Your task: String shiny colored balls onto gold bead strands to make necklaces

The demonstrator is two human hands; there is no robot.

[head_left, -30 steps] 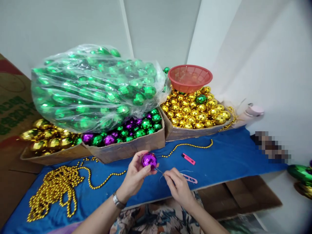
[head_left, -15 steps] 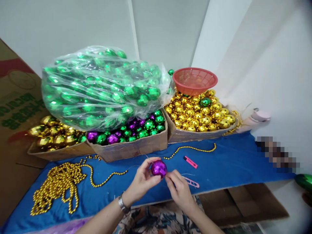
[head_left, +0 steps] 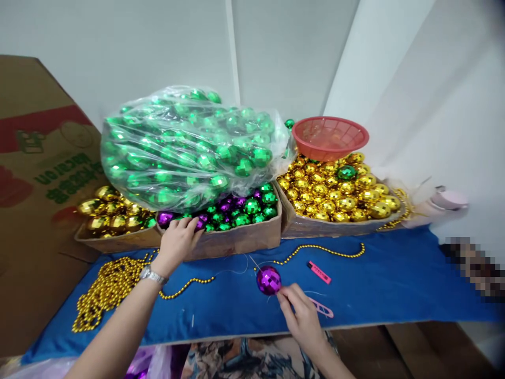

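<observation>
My left hand (head_left: 179,243) reaches over the front edge of a cardboard box (head_left: 240,236) of green and purple faceted balls. Its fingers are apart and bent down among the balls, beside a purple one; the fingertips are partly hidden. Above the blue cloth, my right hand (head_left: 302,313) pinches at the lower right side of a shiny purple ball (head_left: 269,280). A thin needle (head_left: 253,260) sticks out from the ball's upper left. Fine thread runs near it toward strands of gold beads (head_left: 189,287) on the cloth.
A clear bag of green balls (head_left: 189,152) lies over the boxes. Gold balls (head_left: 339,192) fill the right box, under a red basket (head_left: 330,139). A pink cutter (head_left: 319,272), a pink slotted tool (head_left: 323,309) and a gold bead pile (head_left: 104,289) lie on the blue cloth (head_left: 379,287).
My left hand has let go of the purple ball and moved left and up to the box of green and purple balls. My right hand keeps the ball. The view has shifted slightly.
</observation>
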